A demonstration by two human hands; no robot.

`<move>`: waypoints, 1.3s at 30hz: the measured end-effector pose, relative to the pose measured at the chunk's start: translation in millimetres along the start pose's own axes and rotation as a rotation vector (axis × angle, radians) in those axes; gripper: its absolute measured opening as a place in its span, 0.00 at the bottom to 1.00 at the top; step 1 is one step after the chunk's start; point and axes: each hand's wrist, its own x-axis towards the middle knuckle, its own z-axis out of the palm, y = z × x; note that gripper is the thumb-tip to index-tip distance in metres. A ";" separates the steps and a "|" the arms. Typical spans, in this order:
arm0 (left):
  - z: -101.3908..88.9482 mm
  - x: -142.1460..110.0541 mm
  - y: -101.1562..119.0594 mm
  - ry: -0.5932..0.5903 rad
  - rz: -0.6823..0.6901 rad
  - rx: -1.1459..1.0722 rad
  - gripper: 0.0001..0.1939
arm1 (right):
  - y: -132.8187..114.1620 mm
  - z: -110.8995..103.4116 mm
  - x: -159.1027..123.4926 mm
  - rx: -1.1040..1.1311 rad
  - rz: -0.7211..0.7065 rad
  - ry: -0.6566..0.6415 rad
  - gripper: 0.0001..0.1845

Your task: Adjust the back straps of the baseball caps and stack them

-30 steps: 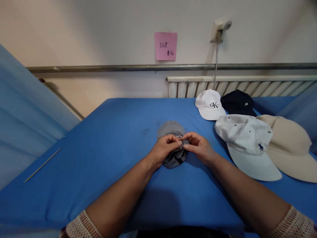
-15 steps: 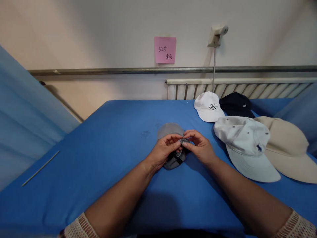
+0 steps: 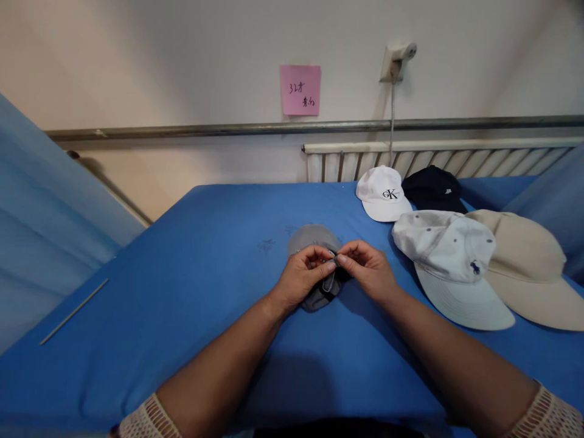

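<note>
Moved: left hand (image 3: 298,277) and right hand (image 3: 373,277) now meet closer | blue surface (image 3: 205,243) carries gray cap (image 3: 312,235) near centre, long axis 12-to-6 | cap's bulk sits toward 9 o'clock from grip, left hand nearer | grip: both pinched tight on cap fabric

A pale wall (image 3: 191,67) closes off the far side, warmer in tone at the left and greyer towards the middle; a metal pipe (image 3: 219,130) crosses it from left to right; above the pipe hang a pink note (image 3: 300,106) with handwriting and, farther right, a socket (image 3: 387,64) whose cord (image 3: 392,109) drops towards a whitish radiator (image 3: 438,146); blue curtains (image 3: 50,213) flank a table (image 3: 205,255) covered in blue cloth.
</note>
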 end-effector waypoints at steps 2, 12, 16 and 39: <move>0.5 -0.4 0.3 0.010 0.004 0.033 0.15 | -0.2 1.3 0.2 0.090 0.047 0.020 0.13; 4.7 -6.6 3.3 0.123 0.302 0.604 0.13 | 1.4 4.6 0.1 0.219 0.134 -0.002 0.13; 3.3 -7.1 3.4 0.127 0.361 0.690 0.09 | 0.2 2.6 0.2 0.224 0.117 0.012 0.12; 3.1 -14.7 15.9 0.107 0.536 0.817 0.09 | -0.2 -0.7 1.6 0.204 0.077 0.065 0.12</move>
